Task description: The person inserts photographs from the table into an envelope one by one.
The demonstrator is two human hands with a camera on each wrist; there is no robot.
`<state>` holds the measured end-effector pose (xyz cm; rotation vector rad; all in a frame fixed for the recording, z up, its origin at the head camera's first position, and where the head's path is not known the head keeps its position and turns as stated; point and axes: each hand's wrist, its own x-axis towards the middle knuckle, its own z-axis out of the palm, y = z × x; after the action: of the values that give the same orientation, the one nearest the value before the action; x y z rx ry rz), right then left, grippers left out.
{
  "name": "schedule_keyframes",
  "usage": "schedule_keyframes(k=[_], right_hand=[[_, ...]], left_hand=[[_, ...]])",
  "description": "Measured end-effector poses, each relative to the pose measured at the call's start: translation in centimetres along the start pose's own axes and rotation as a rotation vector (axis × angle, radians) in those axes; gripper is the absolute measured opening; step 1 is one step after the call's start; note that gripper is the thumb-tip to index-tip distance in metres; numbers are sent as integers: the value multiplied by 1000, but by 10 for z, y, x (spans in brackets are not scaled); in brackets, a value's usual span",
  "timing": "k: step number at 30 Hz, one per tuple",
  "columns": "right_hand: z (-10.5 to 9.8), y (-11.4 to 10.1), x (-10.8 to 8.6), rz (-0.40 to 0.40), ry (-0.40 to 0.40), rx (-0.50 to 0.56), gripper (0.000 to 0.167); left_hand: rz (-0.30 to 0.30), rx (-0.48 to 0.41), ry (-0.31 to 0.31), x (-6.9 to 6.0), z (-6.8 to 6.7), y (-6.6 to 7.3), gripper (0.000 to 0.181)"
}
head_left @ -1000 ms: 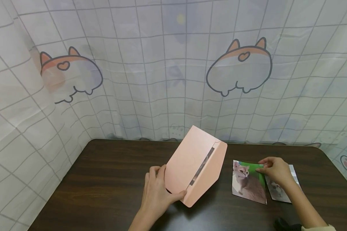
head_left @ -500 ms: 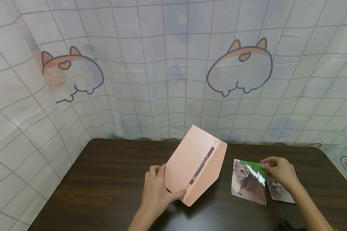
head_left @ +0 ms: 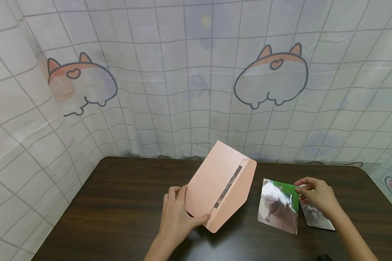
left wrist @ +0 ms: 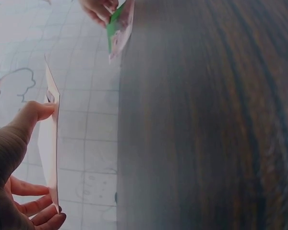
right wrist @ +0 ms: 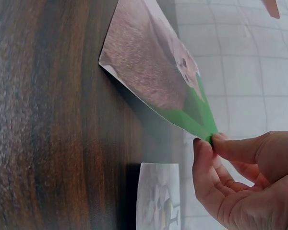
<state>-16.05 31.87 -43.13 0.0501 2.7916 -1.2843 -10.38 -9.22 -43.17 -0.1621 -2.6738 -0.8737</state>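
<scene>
My left hand (head_left: 178, 217) grips the lower left edge of a pink envelope (head_left: 212, 177), tilted, with a dark strip showing in its slot. In the left wrist view the envelope (left wrist: 50, 153) is seen nearly edge-on, between thumb and fingers of the left hand (left wrist: 19, 163). My right hand (head_left: 320, 195) pinches the upper right corner of a glossy cat photo (head_left: 278, 206) with a green background. The right wrist view shows the green corner of the cat photo (right wrist: 149, 62) between thumb and forefinger of the right hand (right wrist: 254, 177), its near edge lifted off the table.
A second photo (head_left: 317, 217), greyish, lies on the dark wooden table (head_left: 117, 203) partly under the right hand. A small black object (head_left: 324, 257) shows at the bottom edge. A grid-patterned curtain (head_left: 170, 79) hangs behind the table.
The cat photo has shifted slightly left and tilted, and glare now covers part of it. My right hand has moved slightly right. The left hand and envelope have barely moved.
</scene>
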Motion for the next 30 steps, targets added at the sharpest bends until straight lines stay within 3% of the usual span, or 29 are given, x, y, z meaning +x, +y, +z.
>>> schedule_keyframes(k=[10,30], right_hand=[[-1,-8,-6,10,-19,75,27],[-1,-20,-15,-9,-6,131,25]], left_hand=[[17,11,35,1,1,-1,97],[2,24,24,2,-1,-4,98]])
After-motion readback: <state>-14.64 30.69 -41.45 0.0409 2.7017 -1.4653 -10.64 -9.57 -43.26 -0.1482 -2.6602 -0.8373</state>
